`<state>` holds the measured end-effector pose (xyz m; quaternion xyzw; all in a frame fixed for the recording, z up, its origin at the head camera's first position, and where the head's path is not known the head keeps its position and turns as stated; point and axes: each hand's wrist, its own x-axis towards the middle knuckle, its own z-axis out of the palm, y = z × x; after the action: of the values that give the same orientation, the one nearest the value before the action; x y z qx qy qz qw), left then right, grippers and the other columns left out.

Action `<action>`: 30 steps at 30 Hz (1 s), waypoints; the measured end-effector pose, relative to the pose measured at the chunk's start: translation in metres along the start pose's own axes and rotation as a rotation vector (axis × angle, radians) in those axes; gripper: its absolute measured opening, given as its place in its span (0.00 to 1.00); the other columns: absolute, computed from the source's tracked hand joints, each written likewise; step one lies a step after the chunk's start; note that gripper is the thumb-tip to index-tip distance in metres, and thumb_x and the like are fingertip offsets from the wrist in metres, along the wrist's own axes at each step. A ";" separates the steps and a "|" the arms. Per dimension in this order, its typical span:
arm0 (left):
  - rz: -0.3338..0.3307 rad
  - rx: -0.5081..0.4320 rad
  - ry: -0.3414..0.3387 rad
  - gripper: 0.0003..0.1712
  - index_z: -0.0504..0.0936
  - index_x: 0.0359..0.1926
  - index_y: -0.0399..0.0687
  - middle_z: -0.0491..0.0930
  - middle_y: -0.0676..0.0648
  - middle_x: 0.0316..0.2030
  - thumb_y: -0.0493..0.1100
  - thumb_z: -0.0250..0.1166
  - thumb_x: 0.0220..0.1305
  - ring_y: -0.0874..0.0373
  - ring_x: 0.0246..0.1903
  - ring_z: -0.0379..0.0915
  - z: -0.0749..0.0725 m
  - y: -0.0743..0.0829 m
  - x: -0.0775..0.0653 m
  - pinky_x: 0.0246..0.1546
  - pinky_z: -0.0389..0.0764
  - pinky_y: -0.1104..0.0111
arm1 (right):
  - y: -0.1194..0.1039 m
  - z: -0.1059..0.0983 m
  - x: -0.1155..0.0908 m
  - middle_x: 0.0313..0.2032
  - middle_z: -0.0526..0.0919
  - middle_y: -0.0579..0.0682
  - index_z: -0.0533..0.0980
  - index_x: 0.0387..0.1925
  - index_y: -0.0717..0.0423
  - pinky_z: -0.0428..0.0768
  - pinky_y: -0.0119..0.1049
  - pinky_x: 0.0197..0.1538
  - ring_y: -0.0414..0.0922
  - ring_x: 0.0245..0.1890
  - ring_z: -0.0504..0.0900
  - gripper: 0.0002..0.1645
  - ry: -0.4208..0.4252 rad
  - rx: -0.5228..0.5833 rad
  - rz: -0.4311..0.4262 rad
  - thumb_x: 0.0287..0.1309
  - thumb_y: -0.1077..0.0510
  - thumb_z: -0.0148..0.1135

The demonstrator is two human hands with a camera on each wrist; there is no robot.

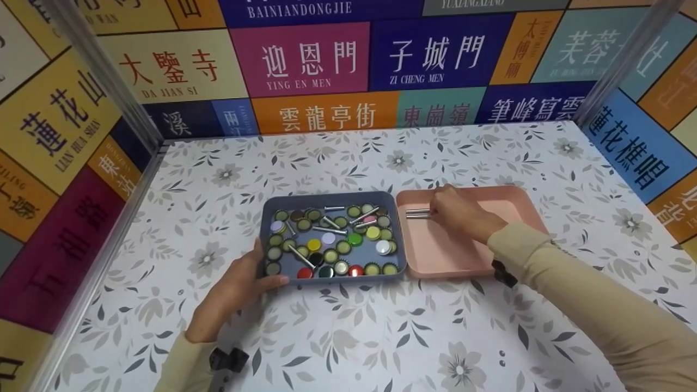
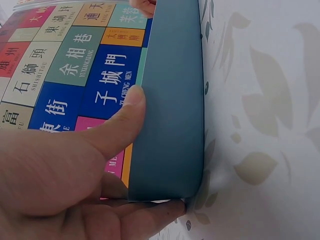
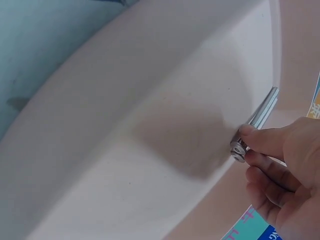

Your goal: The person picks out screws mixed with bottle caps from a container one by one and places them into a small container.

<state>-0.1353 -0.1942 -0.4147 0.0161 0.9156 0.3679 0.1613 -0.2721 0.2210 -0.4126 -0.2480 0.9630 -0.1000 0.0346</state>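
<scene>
Past tan sleeve (image 1: pixel 588 302), pinching screws (image 3: pixel 260 116) in pink tray (image 1: pixel 457 251) with right hand (image 1: pixel 460 212), gripping blue tray (image 2: pixel 170 110) with left hand (image 1: pixel 237 280); apparently placing, needing careful release next.

Both forearms (image 1: pixel 588 299) extend forward, the left grip (image 1: pixel 234 283) holding, the right grip (image 1: pixel 462 212) pinching.

Back wall (image 1: pixel 308 60): rectangular blocks of magenta, dark blue, orange, green and cream, lettered in Chinese characters, several with Latin capitals beneath. Left wall (image 1: pixel 49 228) and right wall (image 1: pixel 626 169): similar lettered blocks, bordered at the rear corners by a shiny left post (image 1: pixel 106 76) and right post (image 1: pixel 626 60). Foreground: white table (image 1: pixel 337 337), printed with grey flowers and leaves. Lighting: soft, bright across the surface.
</scene>
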 end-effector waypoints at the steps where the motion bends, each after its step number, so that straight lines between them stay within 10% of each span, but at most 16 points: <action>1: -0.002 -0.001 0.000 0.61 0.35 0.76 0.28 0.58 0.26 0.73 0.51 0.69 0.65 0.35 0.73 0.57 0.000 0.000 0.000 0.75 0.57 0.46 | 0.000 0.000 0.000 0.24 0.82 0.55 0.85 0.24 0.63 0.70 0.35 0.27 0.47 0.26 0.73 0.08 0.001 -0.004 -0.002 0.54 0.70 0.63; 30: -0.002 -0.013 -0.009 0.62 0.34 0.76 0.27 0.52 0.27 0.75 0.51 0.69 0.64 0.34 0.75 0.49 0.001 -0.001 0.004 0.76 0.54 0.46 | -0.008 0.001 -0.001 0.31 0.84 0.62 0.86 0.31 0.68 0.83 0.50 0.40 0.58 0.35 0.82 0.04 0.104 -0.061 -0.099 0.51 0.69 0.69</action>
<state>-0.1384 -0.1937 -0.4166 0.0159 0.9125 0.3737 0.1657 -0.2672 0.2145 -0.4117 -0.2907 0.9526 -0.0851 -0.0282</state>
